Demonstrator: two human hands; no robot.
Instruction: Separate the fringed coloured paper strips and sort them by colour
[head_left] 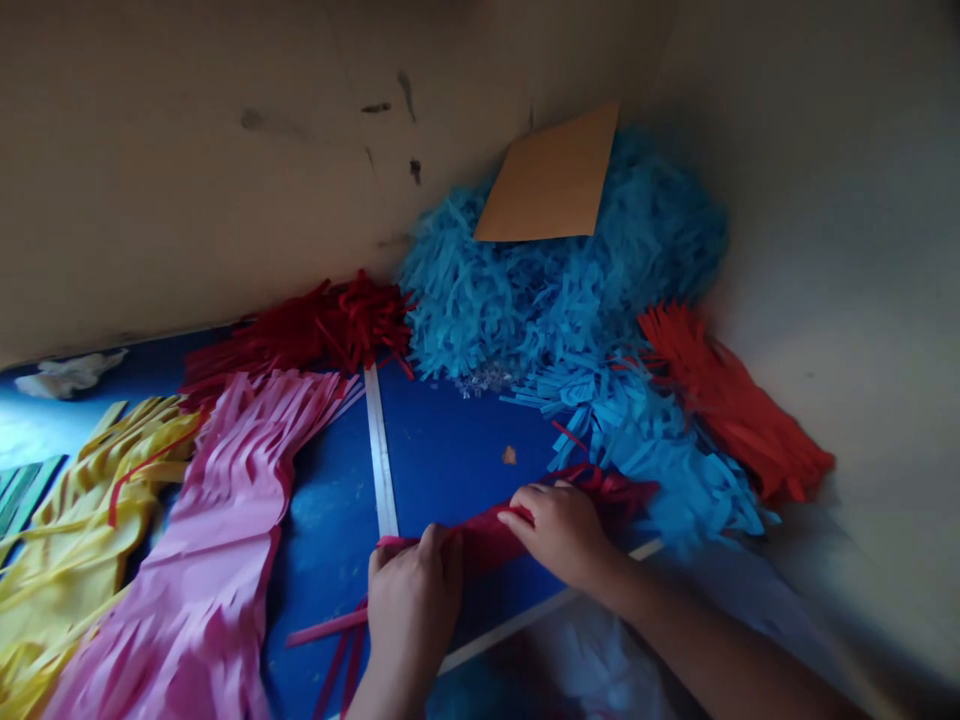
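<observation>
A strip of dark red fringed paper (491, 540) lies across the front of the blue table, its cut strands spreading at both ends. My left hand (416, 600) is closed over its left part, fingers curled on the paper. Farther right, my right hand (559, 530) grips the same paper, thumb and fingers bent onto its upper edge. Loose red strands stick out to the left, beside and behind my left wrist. Light blue fringed paper (660, 450) lies just beyond the right end of the red piece.
Pink (202, 530) and yellow (97, 510) fringed sheets lie left. A darker red bundle (300, 335) rests at the wall. A big blue fringe heap (495, 290) carries a brown card (555, 180). Orange-red fringe (739, 405) leans by the right wall. White tape (381, 450) crosses the table.
</observation>
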